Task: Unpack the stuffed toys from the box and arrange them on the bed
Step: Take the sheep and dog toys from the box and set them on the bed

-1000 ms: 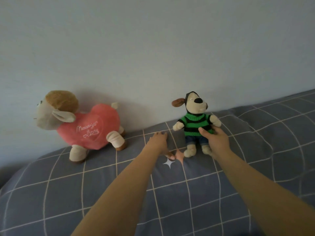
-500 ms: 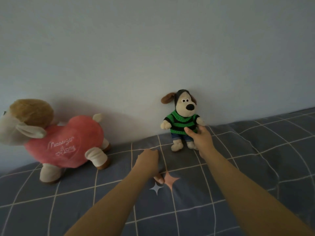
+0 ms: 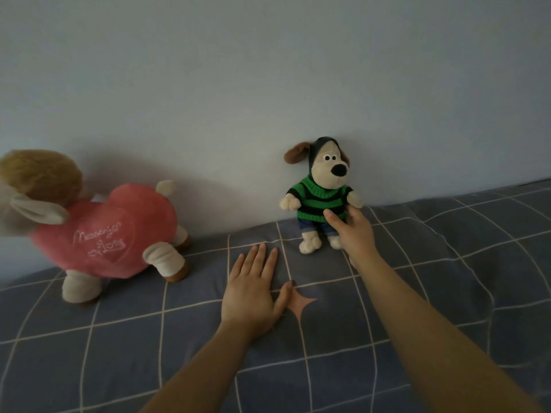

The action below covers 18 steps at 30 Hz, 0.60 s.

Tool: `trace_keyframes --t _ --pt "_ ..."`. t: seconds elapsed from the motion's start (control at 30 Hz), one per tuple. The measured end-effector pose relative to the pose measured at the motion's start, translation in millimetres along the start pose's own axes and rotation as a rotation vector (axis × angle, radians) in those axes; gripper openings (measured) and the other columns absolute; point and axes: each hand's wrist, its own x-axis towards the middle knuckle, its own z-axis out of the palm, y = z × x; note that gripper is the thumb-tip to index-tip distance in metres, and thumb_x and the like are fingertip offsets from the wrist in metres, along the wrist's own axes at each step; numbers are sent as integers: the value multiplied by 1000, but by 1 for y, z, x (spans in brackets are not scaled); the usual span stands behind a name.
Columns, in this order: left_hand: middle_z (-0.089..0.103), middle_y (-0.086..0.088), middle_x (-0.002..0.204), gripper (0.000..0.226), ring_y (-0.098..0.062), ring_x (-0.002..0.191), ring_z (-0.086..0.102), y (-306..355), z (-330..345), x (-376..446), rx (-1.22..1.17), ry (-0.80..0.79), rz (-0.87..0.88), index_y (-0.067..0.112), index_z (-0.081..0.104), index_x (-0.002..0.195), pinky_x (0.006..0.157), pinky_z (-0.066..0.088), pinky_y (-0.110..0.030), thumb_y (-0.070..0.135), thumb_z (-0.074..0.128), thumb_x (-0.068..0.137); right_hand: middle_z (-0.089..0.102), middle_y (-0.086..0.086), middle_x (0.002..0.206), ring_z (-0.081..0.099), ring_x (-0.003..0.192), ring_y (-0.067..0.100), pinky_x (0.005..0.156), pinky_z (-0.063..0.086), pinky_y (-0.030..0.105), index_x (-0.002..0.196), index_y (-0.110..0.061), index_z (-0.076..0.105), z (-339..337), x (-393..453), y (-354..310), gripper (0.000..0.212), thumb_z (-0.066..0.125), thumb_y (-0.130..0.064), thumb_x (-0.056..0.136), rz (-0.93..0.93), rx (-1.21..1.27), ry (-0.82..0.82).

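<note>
Grey-blue bedding with thin pale check lines covers the bed [image 3: 447, 293] across the lower half of the frame, meeting a plain pale wall [image 3: 268, 70] that fills the upper half. Right of centre a small toy dog [image 3: 323, 192] in a green-and-black striped jumper and blue shorts stands upright with its back against the wall, feet on the cover. The right hand [image 3: 353, 236] reaches up from the lower right and grips the dog at the waist, the thumb pressed on the hem of the jumper in front and the fingers curled round the toy's far side under its arm. The left hand [image 3: 253, 290] lies flat and spread on the cover at centre frame, palm down, holding nothing, its thumb just beside a pink star shape [image 3: 299, 302] printed on the fabric. At the left edge a bigger plush sheep [image 3: 98, 231] with a pink heart-shaped body bearing white stitched script and a tan woolly head stands on the bed near the wall, well apart from the dog and partly cut off by the frame.
</note>
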Motion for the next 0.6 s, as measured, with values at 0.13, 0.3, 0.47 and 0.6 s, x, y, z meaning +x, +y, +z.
trace_keyframes --t 0.13,0.3,0.47,0.6 --pt "12 0 159 74 -13 147 4 0 -1 1 8 -8 0 26 10 150 116 -9 -29 66 9 88 62 9 124 58 114 20 93 46 32 125 -8 55 -2 0 -3 43 65 -21 85 11 35 -28" --pt "15 -1 159 73 -14 147 6 1 -1 1 11 -6 -3 25 13 150 116 -7 -30 65 10 88 65 8 118 59 106 16 85 44 27 120 -9 59 -3 -2 -4 38 65 -23 85 -42 -42 35" --pt "14 -1 159 73 -14 147 6 0 -1 0 22 -8 -2 25 13 150 117 -7 -30 65 10 88 65 8 118 58 105 18 81 39 26 117 -12 61 -9 -1 -5 38 63 -32 86 -42 -213 25" --pt "20 -2 158 73 -16 146 11 0 -1 1 32 2 -4 23 19 149 118 -3 -31 63 12 89 66 5 115 58 108 20 78 37 26 114 -15 61 -10 -8 -3 41 64 -42 83 -5 -299 36"
